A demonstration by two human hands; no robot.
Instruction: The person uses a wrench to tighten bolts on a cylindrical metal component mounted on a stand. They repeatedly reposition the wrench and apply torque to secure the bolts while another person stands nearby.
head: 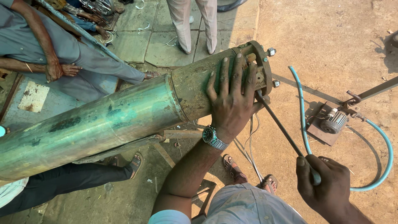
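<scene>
A long, heavy metal cylinder (pixel 107 120), greenish along its body and rusty at its flanged end (pixel 262 66), lies across the view from lower left to upper right. My left hand (pixel 232 99), with a wristwatch, lies flat with fingers spread on the rusty end near the bolted flange. My right hand (pixel 325 184) grips a thin dark metal rod (pixel 277 124) that runs up to the flange. A light blue hose (pixel 304 120) passes by the same hand.
A person in grey (pixel 49 45) sits at the upper left beside the cylinder. Another stands at the top (pixel 197 23). A leg in black trousers (pixel 70 180) lies under the cylinder. A small motor on a plate (pixel 329 122) sits on the dirt at right.
</scene>
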